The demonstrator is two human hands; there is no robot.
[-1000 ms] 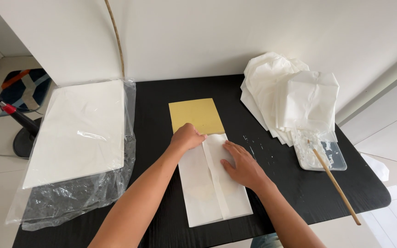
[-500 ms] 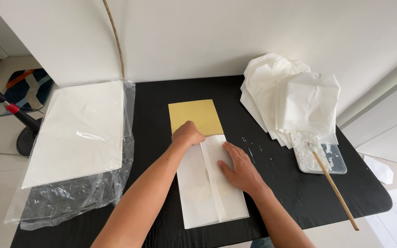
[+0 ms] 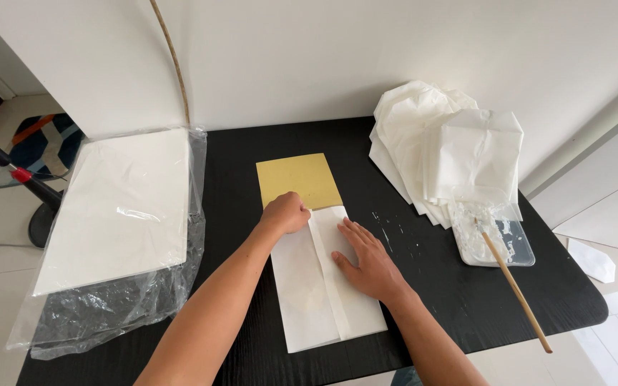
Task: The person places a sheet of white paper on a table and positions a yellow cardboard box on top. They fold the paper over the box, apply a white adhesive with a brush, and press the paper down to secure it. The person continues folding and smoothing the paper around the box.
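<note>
A black table (image 3: 423, 314) with a faint wood grain stands against a white wall (image 3: 366, 50); pale floor tiles show on both sides, with a fan stand (image 3: 16, 182) and a patterned mat (image 3: 41, 139) off to the left. The table's left part is taken up by a stack of white sheets in a clear plastic bag (image 3: 119, 214), which hangs past the left and front edges. At the back right lies a pile of folded white paper bags (image 3: 452, 146), reaching almost to the wall and the right edge. Just in front of it sits a small clear tray of glue (image 3: 498, 243), with a wooden stick (image 3: 516, 289) resting in it and jutting out over the front right edge.

In the middle lies a folded white paper (image 3: 323, 286), its top end touching a yellow card (image 3: 298, 179). The left hand (image 3: 286, 213) is curled into a loose fist, pressing on the paper's top edge where it meets the card. The right hand (image 3: 366, 261) lies flat, fingers spread, on the paper's right flap — holding nothing. Bare tabletop shows between paper and tray — speckled with white spots (image 3: 395, 239) — and behind the card
</note>
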